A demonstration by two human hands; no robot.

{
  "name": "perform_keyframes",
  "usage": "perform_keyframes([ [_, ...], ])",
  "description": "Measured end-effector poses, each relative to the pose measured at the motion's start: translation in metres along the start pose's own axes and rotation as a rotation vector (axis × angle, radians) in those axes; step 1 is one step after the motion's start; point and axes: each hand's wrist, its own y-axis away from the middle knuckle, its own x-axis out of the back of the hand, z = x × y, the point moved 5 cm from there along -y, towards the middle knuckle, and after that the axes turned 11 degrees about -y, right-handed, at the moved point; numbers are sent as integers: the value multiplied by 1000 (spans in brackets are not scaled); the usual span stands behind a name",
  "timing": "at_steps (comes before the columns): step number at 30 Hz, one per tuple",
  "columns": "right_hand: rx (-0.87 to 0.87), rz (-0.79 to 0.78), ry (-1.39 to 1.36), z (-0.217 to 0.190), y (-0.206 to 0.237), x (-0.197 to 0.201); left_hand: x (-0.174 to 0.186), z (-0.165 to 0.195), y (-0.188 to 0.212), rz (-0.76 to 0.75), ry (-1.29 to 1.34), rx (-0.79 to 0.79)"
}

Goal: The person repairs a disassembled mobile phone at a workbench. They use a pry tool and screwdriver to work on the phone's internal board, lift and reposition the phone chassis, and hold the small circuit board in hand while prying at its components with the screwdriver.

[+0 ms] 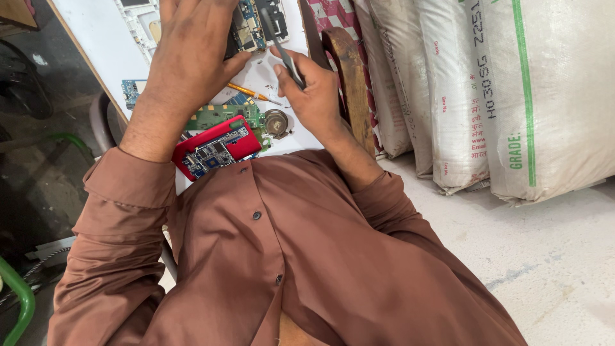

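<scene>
While my left hand lies flat over the opened phone at the far end of the bench, its fingers are spread and pressing down on the phone rather than curled round it. My right hand sits just to the right, fingers clenched on a thin dark tool whose long axis slants up and to the left, so that the tip lies over the phone's bare circuit board. The phone lies ahead of the right hand and a little to its left, and its long axis runs away from me; the left hand is the nearer, being on it. What shows of the phone is a white frame with green and blue board and small metal cans. Nearer me lie a red phone shell, a green board, a round metal part and an orange-handled tool.
</scene>
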Motion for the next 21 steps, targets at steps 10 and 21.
perform_keyframes([
  [10, 0, 1, -8, 9, 0, -8, -11, -1, 7, 15, -12, 9],
  [21, -42, -1, 60, 4, 4, -16, -2, -1, 11, 35, 15, 25],
])
